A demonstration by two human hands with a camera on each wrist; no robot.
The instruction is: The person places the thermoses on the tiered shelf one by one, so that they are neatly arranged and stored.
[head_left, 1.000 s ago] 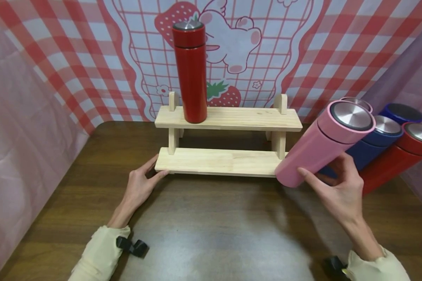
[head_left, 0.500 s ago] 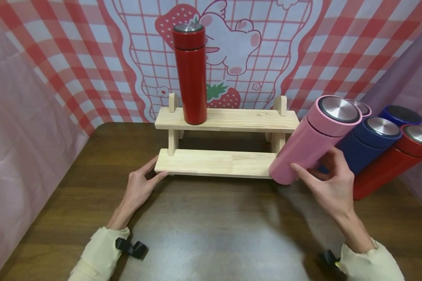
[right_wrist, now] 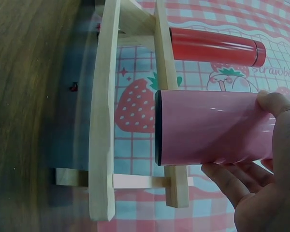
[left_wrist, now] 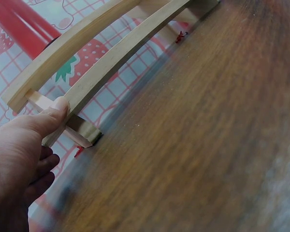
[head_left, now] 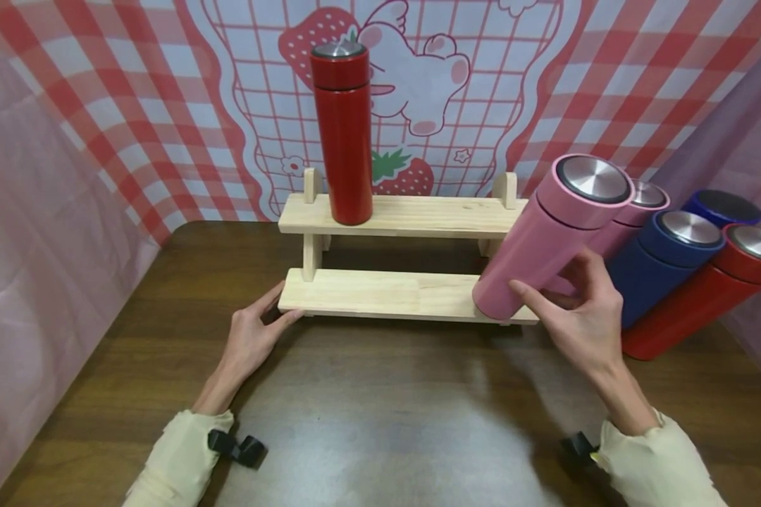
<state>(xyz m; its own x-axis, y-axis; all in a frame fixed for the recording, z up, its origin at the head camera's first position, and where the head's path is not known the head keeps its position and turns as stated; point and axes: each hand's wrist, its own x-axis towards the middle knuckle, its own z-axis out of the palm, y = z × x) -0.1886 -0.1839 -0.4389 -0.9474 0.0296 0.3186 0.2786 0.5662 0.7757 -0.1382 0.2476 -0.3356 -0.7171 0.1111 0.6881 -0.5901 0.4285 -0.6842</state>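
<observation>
My right hand [head_left: 577,310] grips a pink flask [head_left: 545,239] [right_wrist: 208,128] with a steel lid, tilted, its base just above the right end of the lower board of a two-tier wooden shelf [head_left: 393,292] [right_wrist: 104,121]. My left hand [head_left: 254,331] [left_wrist: 24,154] rests on the table with its thumb and fingers against the left end of that lower board [left_wrist: 116,58]. A red flask [head_left: 342,134] [right_wrist: 212,47] stands upright on the left of the upper board.
Several flasks lean at the right: another pink one [head_left: 634,208], two blue [head_left: 659,260] and a red one [head_left: 697,296]. A dark wooden table [head_left: 380,415] lies in front. A checked strawberry cloth [head_left: 133,84] hangs behind; pink cloth walls close both sides.
My right hand has carried the pink flask left and slightly up, from beside the leaning flasks to over the shelf's right end. The left hand has stayed put.
</observation>
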